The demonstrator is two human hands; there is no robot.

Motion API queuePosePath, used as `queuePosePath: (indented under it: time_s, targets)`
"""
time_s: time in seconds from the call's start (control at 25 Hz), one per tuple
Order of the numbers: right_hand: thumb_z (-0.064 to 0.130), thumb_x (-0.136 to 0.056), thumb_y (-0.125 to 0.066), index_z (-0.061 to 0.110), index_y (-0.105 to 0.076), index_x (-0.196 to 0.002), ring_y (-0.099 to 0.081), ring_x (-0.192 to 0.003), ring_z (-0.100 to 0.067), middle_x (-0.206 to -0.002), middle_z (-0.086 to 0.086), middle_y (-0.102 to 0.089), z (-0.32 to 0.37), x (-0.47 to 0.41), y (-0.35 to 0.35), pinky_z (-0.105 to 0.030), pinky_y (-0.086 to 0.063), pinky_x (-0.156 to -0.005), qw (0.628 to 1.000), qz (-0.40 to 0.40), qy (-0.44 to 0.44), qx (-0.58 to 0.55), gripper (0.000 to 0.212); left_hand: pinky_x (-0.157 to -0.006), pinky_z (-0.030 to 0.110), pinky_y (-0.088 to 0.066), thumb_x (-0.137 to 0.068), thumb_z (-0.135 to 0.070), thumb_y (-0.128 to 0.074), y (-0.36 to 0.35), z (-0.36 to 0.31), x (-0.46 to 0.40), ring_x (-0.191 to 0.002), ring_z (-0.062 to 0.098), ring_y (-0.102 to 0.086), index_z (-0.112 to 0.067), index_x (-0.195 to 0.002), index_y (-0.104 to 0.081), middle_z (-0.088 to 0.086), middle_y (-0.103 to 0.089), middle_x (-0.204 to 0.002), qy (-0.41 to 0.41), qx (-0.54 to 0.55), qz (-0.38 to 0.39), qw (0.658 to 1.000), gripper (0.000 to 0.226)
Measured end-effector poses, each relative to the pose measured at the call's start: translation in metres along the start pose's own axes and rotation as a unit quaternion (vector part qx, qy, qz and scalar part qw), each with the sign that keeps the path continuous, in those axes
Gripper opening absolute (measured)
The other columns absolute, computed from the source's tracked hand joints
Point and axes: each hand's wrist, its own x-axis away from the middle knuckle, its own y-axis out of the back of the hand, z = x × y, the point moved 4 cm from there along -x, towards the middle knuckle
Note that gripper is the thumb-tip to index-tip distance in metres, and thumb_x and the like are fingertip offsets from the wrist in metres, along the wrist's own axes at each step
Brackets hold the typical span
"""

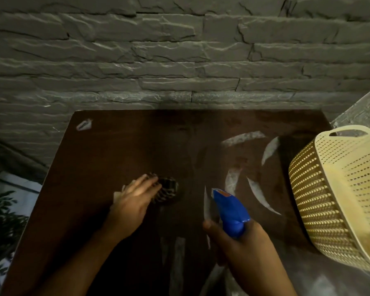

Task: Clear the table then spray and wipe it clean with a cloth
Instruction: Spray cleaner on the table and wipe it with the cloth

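head view looks down on a dark brown table (pixel 107 150) pushed against a grey stone-brick wall (pixel 179 50). near the middle of the top, a little toward 8 o'clock, lies a bunched, dark patterned cloth (pixel 168 190). the left hand (pixel 135 202) rests on it with fingers spread and laid flat over the fabric, pressing rather than clenching; a pale corner of the cloth pokes out under the heel of the hand.

just toward 3 o'clock of the cloth, apart from it, the right hand (pixel 239 238) is wrapped around the neck of a blue spray bottle (pixel 230 212), whose head with an orange label points toward 12 o'clock. the bottle's body is hidden under the hand.

around the nozzle, from 12 to 3 o'clock, pale curved streaks (pixel 256 194) mark the wood, with more straight pale patches toward 6 o'clock between the forearms. whether they are wet or worn finish i cannot tell. a small whitish scrap or mark (pixel 84 124) sits in the far corner at 11 o'clock.

at 3 o'clock a cream perforated plastic basket (pixel 329 189) with a handle slot overlaps the table's right edge and covers that side of the top. at 8 o'clock, off the table, dark leaves of a plant (pixel 2 216) show above a pale floor.
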Motion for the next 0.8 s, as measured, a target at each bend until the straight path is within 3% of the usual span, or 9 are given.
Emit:
queuePosePath:
  time_s: [0.12, 0.24, 0.36, 0.52, 0.6, 0.72, 0.8]
  targets:
    - [0.061, -0.068, -0.073, 0.036, -0.055, -0.091, -0.069, -0.085, -0.012, -0.086, 0.005, -0.07, 0.002, -0.01, 0.0, -0.042, -0.057, -0.09, 1.0, -0.007, 0.004, 0.002, 0.038, -0.115, 0.051, -0.023, -0.096, -0.006, -0.045, 0.017, 0.048, -0.083, -0.144, 0.022, -0.021, -0.024, -0.141, -0.044, -0.004, -0.032, -0.153, 0.105, 0.005, -0.056, 0.993, 0.049]
    - [0.062, -0.067, -0.072, 0.036, -0.056, -0.089, -0.068, -0.083, -0.011, -0.083, 0.005, -0.07, 0.012, -0.022, -0.007, -0.04, -0.057, -0.089, 1.0, -0.013, 0.005, -0.006, 0.037, -0.113, 0.055, -0.023, -0.097, -0.01, -0.041, 0.009, 0.052, -0.192, -0.144, 0.026, -0.019, -0.026, -0.143, -0.041, -0.006, -0.028, -0.155, 0.164, 0.007, -0.051, 0.985, 0.048]
    - [0.066, -0.061, -0.07, 0.036, -0.058, -0.092, -0.069, -0.082, -0.012, -0.085, 0.004, -0.07, 0.023, -0.03, -0.014, -0.041, -0.057, -0.087, 1.0, -0.009, 0.02, -0.008, 0.045, -0.115, 0.049, -0.022, -0.096, -0.007, -0.04, -0.005, 0.012, -0.217, -0.143, 0.028, -0.02, -0.025, -0.143, -0.04, -0.004, -0.029, -0.155, 0.101, -0.011, -0.032, 0.994, 0.051]
    - [0.061, -0.067, -0.072, 0.039, -0.054, -0.095, -0.067, -0.089, -0.011, -0.093, 0.005, -0.069, 0.038, -0.043, -0.011, -0.04, -0.055, -0.092, 1.0, 0.013, 0.008, -0.01, 0.04, -0.113, 0.043, -0.018, -0.094, -0.006, -0.041, -0.012, -0.012, -0.084, -0.145, 0.016, -0.018, -0.033, -0.142, -0.039, -0.013, -0.026, -0.155, -0.03, -0.021, -0.009, 0.999, 0.055]
    - [0.059, -0.069, -0.073, 0.04, -0.054, -0.098, -0.068, -0.09, -0.011, -0.094, 0.006, -0.069, 0.042, -0.052, -0.005, -0.039, -0.055, -0.092, 1.0, 0.003, 0.004, -0.021, 0.039, -0.111, 0.044, -0.016, -0.094, -0.007, -0.044, 0.004, 0.016, -0.065, -0.144, 0.012, -0.02, -0.034, -0.139, -0.045, -0.016, -0.03, -0.152, -0.018, -0.004, -0.019, 1.0, 0.053]
    - [0.059, -0.069, -0.073, 0.037, -0.055, -0.092, -0.069, -0.081, -0.012, -0.084, 0.003, -0.07, 0.042, -0.057, -0.003, -0.035, -0.058, -0.082, 1.0, -0.01, 0.006, -0.027, 0.036, -0.116, 0.051, -0.021, -0.095, -0.007, -0.043, 0.017, 0.058, -0.159, -0.144, 0.021, -0.021, -0.026, -0.142, -0.043, -0.006, -0.032, -0.153, 0.084, -0.009, -0.041, 0.996, 0.05]
    - [0.057, -0.07, -0.072, 0.034, -0.056, -0.089, -0.068, -0.072, -0.012, -0.077, 0.002, -0.07, 0.038, -0.059, -0.005, -0.03, -0.056, -0.069, 0.999, -0.014, 0.004, -0.036, 0.034, -0.116, 0.048, -0.021, -0.097, -0.009, -0.04, 0.019, 0.052, -0.226, -0.143, 0.028, -0.021, -0.022, -0.143, -0.041, -0.001, -0.03, -0.155, 0.12, -0.008, -0.045, 0.992, 0.048]
